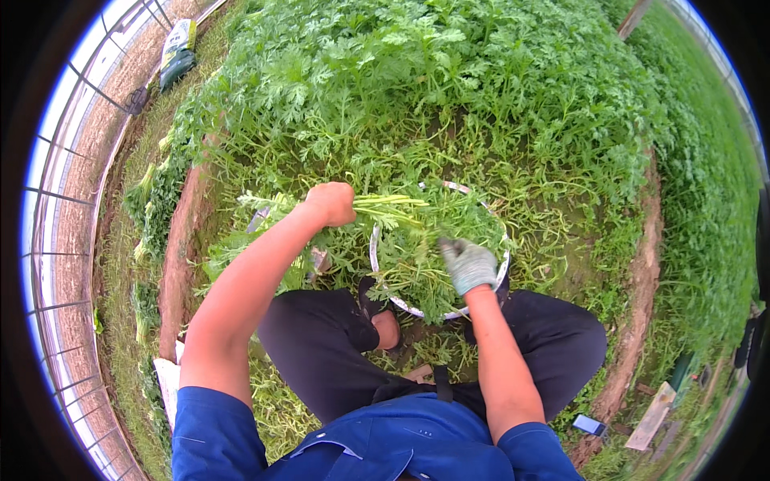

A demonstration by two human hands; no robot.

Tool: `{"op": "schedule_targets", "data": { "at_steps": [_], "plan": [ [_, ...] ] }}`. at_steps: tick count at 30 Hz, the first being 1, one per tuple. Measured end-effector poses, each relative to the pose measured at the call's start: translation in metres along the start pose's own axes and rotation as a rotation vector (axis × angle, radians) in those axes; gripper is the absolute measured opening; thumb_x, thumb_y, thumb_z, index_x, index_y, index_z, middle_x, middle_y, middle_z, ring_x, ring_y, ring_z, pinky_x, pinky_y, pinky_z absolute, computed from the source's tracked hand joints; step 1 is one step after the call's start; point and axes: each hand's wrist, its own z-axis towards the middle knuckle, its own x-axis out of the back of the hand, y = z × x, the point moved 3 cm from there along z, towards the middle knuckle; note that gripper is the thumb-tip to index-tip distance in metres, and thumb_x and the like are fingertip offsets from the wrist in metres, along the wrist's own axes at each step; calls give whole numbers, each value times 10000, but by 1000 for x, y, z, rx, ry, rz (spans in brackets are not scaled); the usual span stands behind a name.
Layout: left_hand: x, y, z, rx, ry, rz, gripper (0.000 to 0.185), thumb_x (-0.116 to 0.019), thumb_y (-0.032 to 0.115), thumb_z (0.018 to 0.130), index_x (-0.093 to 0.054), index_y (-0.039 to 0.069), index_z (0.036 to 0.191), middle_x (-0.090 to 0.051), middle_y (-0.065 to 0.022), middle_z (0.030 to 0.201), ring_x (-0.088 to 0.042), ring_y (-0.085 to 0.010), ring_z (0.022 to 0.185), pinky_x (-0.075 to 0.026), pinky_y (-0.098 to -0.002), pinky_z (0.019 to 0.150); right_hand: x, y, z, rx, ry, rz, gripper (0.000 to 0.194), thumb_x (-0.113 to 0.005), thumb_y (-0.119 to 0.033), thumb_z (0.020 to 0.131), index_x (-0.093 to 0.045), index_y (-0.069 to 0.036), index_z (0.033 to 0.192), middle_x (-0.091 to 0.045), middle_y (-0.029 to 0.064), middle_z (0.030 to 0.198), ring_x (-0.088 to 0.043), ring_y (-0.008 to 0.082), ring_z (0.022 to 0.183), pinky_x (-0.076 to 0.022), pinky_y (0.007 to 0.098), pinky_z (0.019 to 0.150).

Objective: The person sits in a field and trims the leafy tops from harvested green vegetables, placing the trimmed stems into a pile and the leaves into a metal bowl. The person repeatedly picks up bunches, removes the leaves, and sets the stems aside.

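Observation:
My bare left hand (pixel 332 203) is closed around a bunch of leafy green stalks (pixel 391 204); their pale stem ends point right and their leaves hang to the left. My right hand (pixel 470 263), in a grey-green knit glove, is just below and right of the stem ends, over a round tub with a white rim (pixel 374 249). Its fingertips are blurred against greenery, so whether they grip anything cannot be made out. Loose leaves and stems (pixel 421 270) fill the tub, which stands between my knees.
Dense leafy plants (pixel 421 54) grow ahead and to the right. Tied bunches (pixel 144 186) lie along the left strip, beyond a soil ridge (pixel 186 222). A phone (pixel 589 425) and a wooden board (pixel 651 416) lie at lower right. Bags (pixel 177 54) lie at upper left.

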Motion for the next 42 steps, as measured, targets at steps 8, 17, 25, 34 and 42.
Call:
{"op": "schedule_targets", "data": {
  "at_steps": [8,17,25,34,42],
  "plan": [
    [1,25,-18,-280,-261,-291,338,-661,188,763,-660,-64,988,-690,-223,896,-668,-308,830,-521,-400,765,28,-35,23,117,55,111,604,-411,-705,908,-722,-194,997,-730,65,919,-696,233,834,-524,420,729],
    [12,-16,-33,-228,-256,-328,325,-667,186,775,-662,-61,986,-678,-156,783,-628,-241,712,-498,-380,690,12,57,40,-142,168,161,630,-429,-712,892,-738,-175,1004,-721,142,952,-673,348,931,-507,460,833],
    [3,-4,-24,-235,-338,-472,369,-700,229,781,-666,-61,1006,-684,-159,863,-624,-243,771,-489,-388,721,22,-49,-11,363,32,-21,613,-408,-733,900,-706,-220,1056,-696,61,827,-692,237,799,-539,383,750],
    [-10,-16,-52,-231,163,298,116,-604,148,815,-614,66,897,-697,-112,816,-705,-256,783,-544,-415,679,32,59,56,-188,70,164,702,-369,-729,901,-692,-171,1181,-699,153,1103,-651,352,1050,-494,456,913],
    [-21,-2,-64,-451,842,610,86,-558,180,818,-511,123,862,-482,-15,732,-543,-173,640,-407,-333,606,65,-9,19,97,-86,181,880,-228,-777,904,-733,-67,1028,-689,246,1011,-661,375,978,-492,464,911]
  ]
}}
